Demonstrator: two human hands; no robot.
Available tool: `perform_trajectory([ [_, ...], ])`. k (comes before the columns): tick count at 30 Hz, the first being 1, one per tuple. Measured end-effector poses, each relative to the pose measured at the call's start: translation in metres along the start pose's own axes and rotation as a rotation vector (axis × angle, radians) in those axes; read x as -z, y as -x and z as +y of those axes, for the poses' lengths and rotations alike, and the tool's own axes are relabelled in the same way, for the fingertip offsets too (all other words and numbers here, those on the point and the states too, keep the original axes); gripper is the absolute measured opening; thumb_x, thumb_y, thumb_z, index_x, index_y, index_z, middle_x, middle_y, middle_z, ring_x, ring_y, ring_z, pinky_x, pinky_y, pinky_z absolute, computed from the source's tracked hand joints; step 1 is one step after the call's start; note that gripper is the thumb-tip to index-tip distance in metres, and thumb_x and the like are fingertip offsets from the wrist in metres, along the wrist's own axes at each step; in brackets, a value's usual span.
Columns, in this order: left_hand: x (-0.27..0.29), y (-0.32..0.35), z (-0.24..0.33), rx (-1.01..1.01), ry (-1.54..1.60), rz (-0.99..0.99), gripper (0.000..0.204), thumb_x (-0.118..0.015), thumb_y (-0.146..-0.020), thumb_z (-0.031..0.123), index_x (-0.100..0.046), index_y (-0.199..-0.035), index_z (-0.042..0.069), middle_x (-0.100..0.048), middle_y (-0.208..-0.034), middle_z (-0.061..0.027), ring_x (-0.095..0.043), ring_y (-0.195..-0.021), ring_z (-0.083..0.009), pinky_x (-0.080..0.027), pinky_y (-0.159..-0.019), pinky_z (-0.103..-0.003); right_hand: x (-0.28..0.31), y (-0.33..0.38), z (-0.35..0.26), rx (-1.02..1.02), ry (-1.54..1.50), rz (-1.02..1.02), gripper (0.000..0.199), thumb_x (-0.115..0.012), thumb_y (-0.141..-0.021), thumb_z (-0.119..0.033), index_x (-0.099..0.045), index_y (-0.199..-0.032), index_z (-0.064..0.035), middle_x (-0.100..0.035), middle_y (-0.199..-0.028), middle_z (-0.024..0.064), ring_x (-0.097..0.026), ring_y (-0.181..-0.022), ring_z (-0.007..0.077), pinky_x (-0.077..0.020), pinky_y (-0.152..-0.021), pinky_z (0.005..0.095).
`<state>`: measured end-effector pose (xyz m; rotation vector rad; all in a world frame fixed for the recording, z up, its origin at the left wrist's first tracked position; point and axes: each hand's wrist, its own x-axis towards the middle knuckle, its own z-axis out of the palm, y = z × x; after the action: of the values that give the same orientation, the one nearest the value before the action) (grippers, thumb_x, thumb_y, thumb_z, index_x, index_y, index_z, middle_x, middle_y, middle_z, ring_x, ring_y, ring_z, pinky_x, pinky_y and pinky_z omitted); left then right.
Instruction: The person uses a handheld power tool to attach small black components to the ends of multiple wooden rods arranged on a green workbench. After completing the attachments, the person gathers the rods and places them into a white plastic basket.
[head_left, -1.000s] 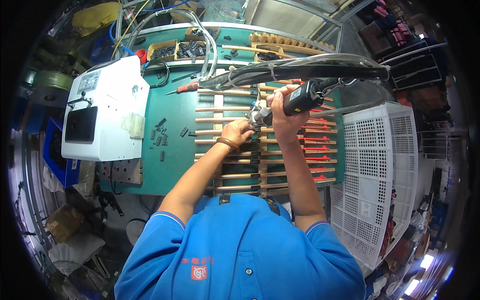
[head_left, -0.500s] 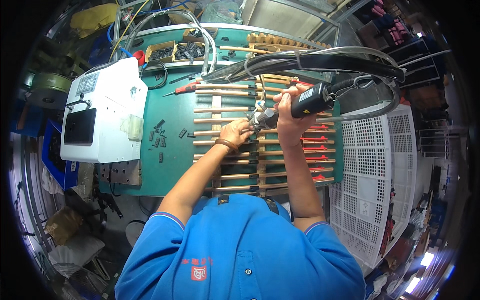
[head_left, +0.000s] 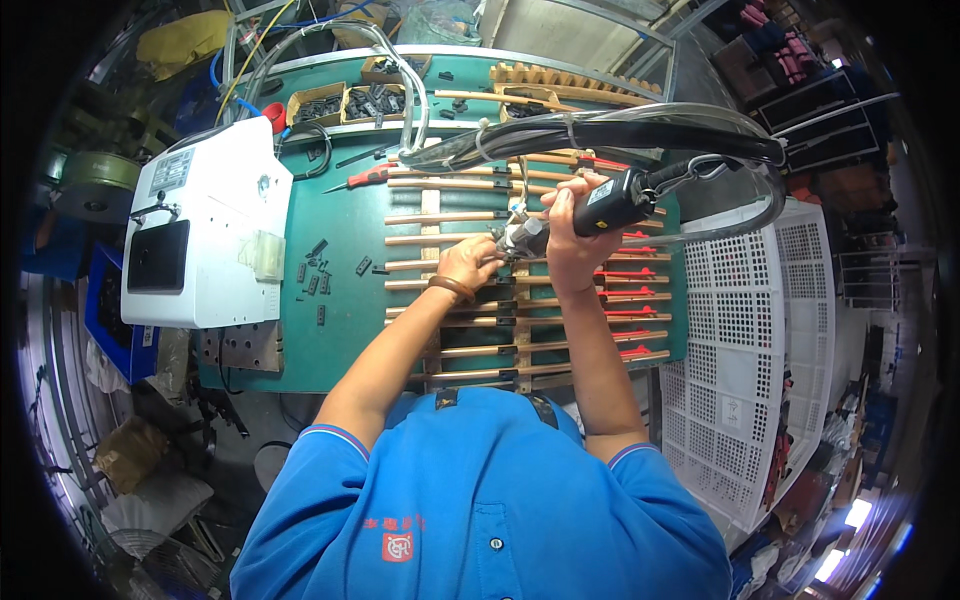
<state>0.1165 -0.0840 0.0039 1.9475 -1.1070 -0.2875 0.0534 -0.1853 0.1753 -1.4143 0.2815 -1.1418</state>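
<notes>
My right hand [head_left: 576, 238] is wrapped round a black hose-fed power screwdriver [head_left: 614, 203], which lies at a slant with its metal nose toward the left. That nose [head_left: 521, 236] is over the middle of a row of slim wooden rods [head_left: 415, 265]. My left hand [head_left: 466, 263], a brown bracelet on its wrist, rests on the rods beside the nose. Its fingers are drawn together there, and whatever they pinch is hidden. Small black blocks [head_left: 507, 308] sit at mid-length on several rods. Red clip-like pieces [head_left: 632, 315] are at the rods' right ends.
A white machine [head_left: 205, 230] stands on the left of the green table [head_left: 340, 345]. Loose black parts [head_left: 318, 280] and a red-handled screwdriver [head_left: 368, 177] lie nearby. Boxes of black parts [head_left: 374, 102] are at the back. Thick hoses [head_left: 640, 130] arch overhead; white crates [head_left: 730, 370] stand right.
The power screwdriver and my right hand have shifted slightly to the left. My left hand stays in nearly the same place by the screwdriver's nose.
</notes>
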Motion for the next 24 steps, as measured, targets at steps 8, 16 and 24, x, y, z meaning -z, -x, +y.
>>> perform_trajectory([
  [8, -0.001, -0.001, -0.002, 0.037, -0.035, -0.029, 0.022, -0.073, -0.075, 0.03, -0.069, -0.088, 0.013, -0.063, -0.086, -0.0064, -0.063, -0.08, -0.0291, -0.05, -0.067, -0.038, 0.0, 0.001, 0.005, 0.01, -0.011, -0.021, 0.033, -0.055, -0.082, 0.011, -0.044, -0.111, 0.0011, -0.057, -0.087, 0.0051, -0.059, -0.073, 0.0107, -0.0514, -0.066, 0.024],
  [16, 0.005, -0.004, 0.003, 0.134, -0.107, -0.137, 0.023, -0.072, -0.074, 0.028, -0.064, -0.084, 0.009, -0.061, -0.086, -0.0078, -0.061, -0.084, -0.0304, -0.049, -0.069, -0.04, -0.003, 0.011, 0.002, 0.049, -0.068, -0.043, 0.031, -0.058, -0.08, 0.011, -0.047, -0.107, 0.0015, -0.058, -0.085, 0.0065, -0.059, -0.073, 0.0093, -0.0515, -0.068, 0.0251],
  [24, 0.002, -0.002, -0.008, 0.084, -0.03, -0.099, 0.027, -0.075, -0.072, 0.028, -0.067, -0.088, 0.009, -0.063, -0.087, -0.0107, -0.061, -0.083, -0.0325, -0.05, -0.071, -0.04, 0.005, 0.024, 0.005, 0.026, 0.118, -0.079, 0.016, -0.061, -0.079, 0.011, -0.055, -0.092, 0.002, -0.062, -0.083, 0.007, -0.062, -0.073, 0.0119, -0.0528, -0.068, 0.0252],
])
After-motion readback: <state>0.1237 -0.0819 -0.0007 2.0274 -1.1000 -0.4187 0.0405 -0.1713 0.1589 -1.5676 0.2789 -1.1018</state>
